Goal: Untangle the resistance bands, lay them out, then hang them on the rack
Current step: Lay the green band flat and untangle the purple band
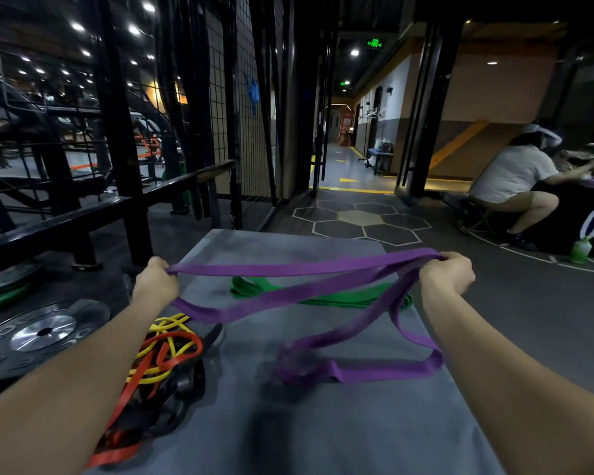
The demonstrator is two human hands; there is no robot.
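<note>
At mid-frame, the left hand (156,281) and right hand (448,273) each clench an end of the purple band (288,298), stretched above the grey mat (357,423). Untangling appears underway; its lower loops still cross, so the next move likely needs spreading them flat beside the green band (340,298).

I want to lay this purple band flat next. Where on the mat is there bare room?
Bare mat lies nearest you, below the purple band. The far strip beyond the green band is also free. The left edge is crowded by the tangled bands.
</note>
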